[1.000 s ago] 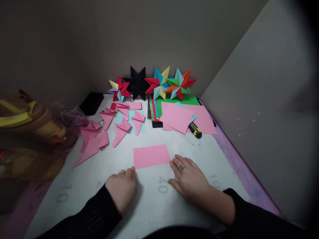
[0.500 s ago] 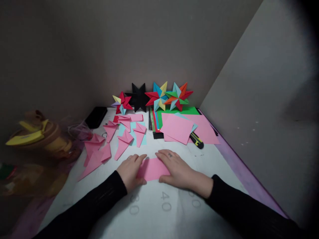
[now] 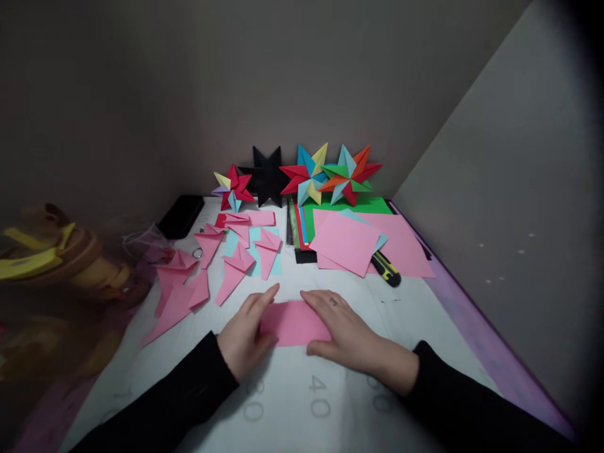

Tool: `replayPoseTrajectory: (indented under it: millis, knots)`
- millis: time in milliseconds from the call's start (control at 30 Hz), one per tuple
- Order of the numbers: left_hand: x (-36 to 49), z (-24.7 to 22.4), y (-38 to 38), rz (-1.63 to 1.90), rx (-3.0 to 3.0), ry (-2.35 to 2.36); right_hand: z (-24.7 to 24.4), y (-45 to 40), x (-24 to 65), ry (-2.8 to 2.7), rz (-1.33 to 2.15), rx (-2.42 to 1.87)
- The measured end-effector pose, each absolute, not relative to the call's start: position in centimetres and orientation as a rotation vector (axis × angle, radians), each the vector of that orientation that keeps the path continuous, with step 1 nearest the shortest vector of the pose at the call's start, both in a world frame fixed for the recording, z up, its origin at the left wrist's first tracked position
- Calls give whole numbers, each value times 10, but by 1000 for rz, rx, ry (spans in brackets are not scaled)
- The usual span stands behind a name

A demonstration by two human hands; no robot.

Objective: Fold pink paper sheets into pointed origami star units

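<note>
A pink paper rectangle lies on the white sheet in front of me, its long side running left to right. My left hand grips its left end, thumb at the lower edge and fingers at the upper. At the right end, my right hand holds the paper the same way, a mark showing on one finger. Several folded pink pieces lie beyond my left hand. Flat pink sheets are stacked beyond my right hand, with a black and yellow cutter beside them.
Folded paper stars, one black and several multicoloured, lean against the back wall. A dark phone lies at the back left. Brown and yellow objects stand at the left. A wall rises along the right side.
The view has shifted slightly, so the stars sit higher and the cutter further right. Both hands remain on the pink rectangle, a little further apart in the picture.
</note>
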State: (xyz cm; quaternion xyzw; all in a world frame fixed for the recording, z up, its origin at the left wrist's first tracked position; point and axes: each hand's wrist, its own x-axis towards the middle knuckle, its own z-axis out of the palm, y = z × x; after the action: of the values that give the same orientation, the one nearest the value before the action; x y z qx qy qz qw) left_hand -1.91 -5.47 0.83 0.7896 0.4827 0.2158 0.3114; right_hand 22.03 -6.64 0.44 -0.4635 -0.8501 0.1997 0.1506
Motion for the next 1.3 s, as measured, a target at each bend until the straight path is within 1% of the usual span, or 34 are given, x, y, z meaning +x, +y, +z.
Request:
replayPoseTrajectory:
  millis: [133,300,467,600,833,1133,1300]
  knots:
    - [-21,14,-54,684,1857,1320,0,-68,223,-2393,350,-1228]
    - [-28,20,-50,856,1912,1405,5,-75,224,-2211,-44,-1099]
    - [-29,27,-53,958,1981,1461,13,-84,222,-2078,-186,-1009]
    - [-27,28,-54,1042,1936,1438,11,-84,221,-1987,-108,-999]
    - [-30,31,-46,1087,1765,1559,7,-74,223,-1612,258,-1207]
    - [-31,30,-43,1123,1740,1601,10,-78,221,-1706,373,-1117]
    - [-31,29,-44,1160,1792,1477,9,-77,221,-1660,483,-1110]
